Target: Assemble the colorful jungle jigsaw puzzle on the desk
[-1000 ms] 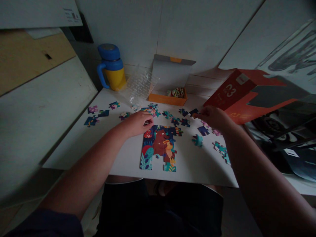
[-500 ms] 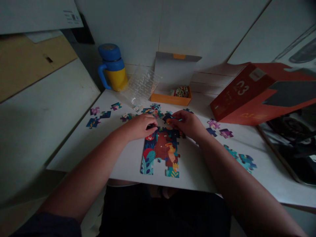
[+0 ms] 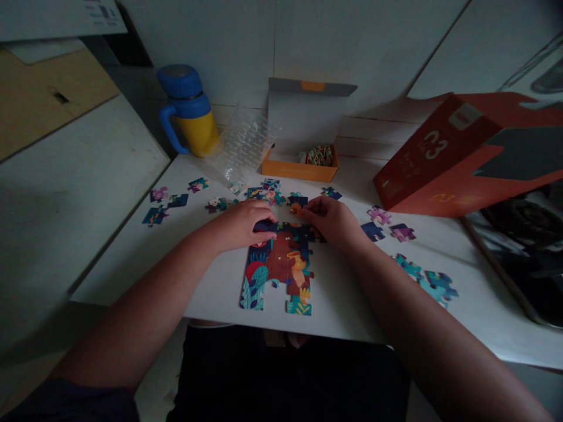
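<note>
A partly joined jigsaw puzzle (image 3: 281, 264) lies on the white table, showing a brown animal among dark blue and teal plants, with a gap in its lower edge. My left hand (image 3: 246, 225) rests at its upper left corner, thumb and fingers curled around a dark blue part. Just beyond the puzzle's top edge, my right hand (image 3: 332, 220) pinches a dark puzzle piece (image 3: 296, 208) with an orange shape on it. The fingertips cover part of that piece. Several loose pieces (image 3: 264, 192) lie behind my hands.
More loose pieces lie at the left (image 3: 156, 215) and at the right (image 3: 402, 232). Behind stand a blue and yellow flask (image 3: 196, 126), crumpled clear plastic (image 3: 246, 143) and an open orange box (image 3: 303, 170). A large red box (image 3: 440, 158) leans at the right.
The whole view has shifted slightly. My right fingers have moved a little off the orange-marked piece, so more of it shows. My left hand keeps its place at the puzzle corner.
</note>
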Demonstrator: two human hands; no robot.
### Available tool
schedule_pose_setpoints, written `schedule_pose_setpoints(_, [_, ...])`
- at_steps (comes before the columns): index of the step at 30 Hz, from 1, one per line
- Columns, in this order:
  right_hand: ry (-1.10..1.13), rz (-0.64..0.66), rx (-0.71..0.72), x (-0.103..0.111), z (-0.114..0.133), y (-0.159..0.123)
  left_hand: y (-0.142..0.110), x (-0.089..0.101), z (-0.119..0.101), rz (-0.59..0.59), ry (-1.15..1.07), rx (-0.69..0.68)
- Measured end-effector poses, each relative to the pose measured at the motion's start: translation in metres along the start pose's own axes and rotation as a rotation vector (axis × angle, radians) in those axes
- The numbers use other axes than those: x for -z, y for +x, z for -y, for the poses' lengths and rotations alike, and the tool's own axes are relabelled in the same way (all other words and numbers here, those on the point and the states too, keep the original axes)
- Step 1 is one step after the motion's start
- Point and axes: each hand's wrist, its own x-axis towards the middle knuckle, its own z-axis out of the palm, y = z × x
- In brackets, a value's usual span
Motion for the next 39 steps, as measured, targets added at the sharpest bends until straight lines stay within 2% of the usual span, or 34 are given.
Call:
schedule_pose_setpoints(6, [-0.146, 0.049, 0.166, 0.001, -0.003, 0.000, -0.001, 0.001, 0.001, 0.022, -0.007, 0.015])
schedule_pose_setpoints(12, [-0.247, 0.049, 0.138, 0.000, 0.004, -0.007, -0.002, 0.001, -0.002, 0.028, -0.002, 0.020])
schedule_pose_setpoints(18, [-0.232, -0.022, 0.007, -0.004, 0.014, -0.009, -0.002, 0.000, 0.002, 0.035, -0.001, 0.024])
schedule_pose_setpoints(22, [-0.195, -0.106, -0.045, -0.001, 0.005, 0.000, -0.002, 0.001, 0.001, 0.035, -0.004, 0.026])
schedule_pose_setpoints(27, [-0.162, -0.279, 0.061, 0.008, -0.011, 0.010, -0.002, 0.003, -0.001, 0.037, -0.008, 0.033])
schedule_pose_setpoints(28, [-0.148, -0.281, 0.069, 0.009, -0.012, 0.010, -0.002, 0.003, -0.001, 0.033, -0.011, 0.032])
schedule_pose_setpoints(31, [-0.083, -0.118, 0.026, 0.008, -0.007, 0.006, -0.002, 0.002, 0.000, 0.029, -0.018, 0.031])
schedule_pose_setpoints(33, [-0.134, -0.047, 0.020, 0.007, -0.002, 0.002, -0.002, 0.002, 0.000, 0.030, -0.017, 0.034])
schedule_pose_setpoints(34, [-0.201, -0.076, 0.036, 0.008, 0.000, 0.001, -0.002, 0.002, 0.000, 0.032, -0.017, 0.036])
schedule_pose_setpoints(37, [-0.434, -0.267, 0.116, 0.013, 0.004, 0.000, -0.002, 0.003, -0.001, 0.035, -0.021, 0.034])
schedule_pose_setpoints(39, [-0.480, -0.313, 0.141, 0.017, 0.004, 0.000, -0.002, 0.003, -0.001, 0.038, -0.020, 0.035])
